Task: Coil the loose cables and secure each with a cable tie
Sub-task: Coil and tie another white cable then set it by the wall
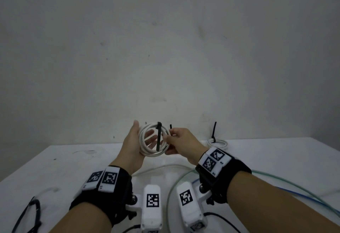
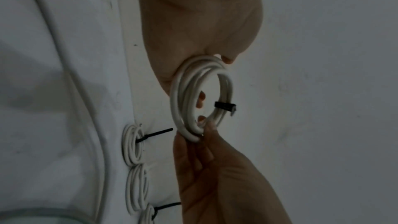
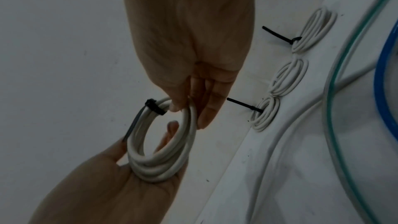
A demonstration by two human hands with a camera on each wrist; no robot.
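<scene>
Four white cable coils (image 3: 163, 142), three black cable ties (image 3: 154, 107), three loose cables (image 3: 353, 57) and two hands (image 1: 132, 140).

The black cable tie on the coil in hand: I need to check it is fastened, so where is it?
In the head view the black cable tie wraps the top of the white coil, held above the table between the left hand and right hand.
</scene>
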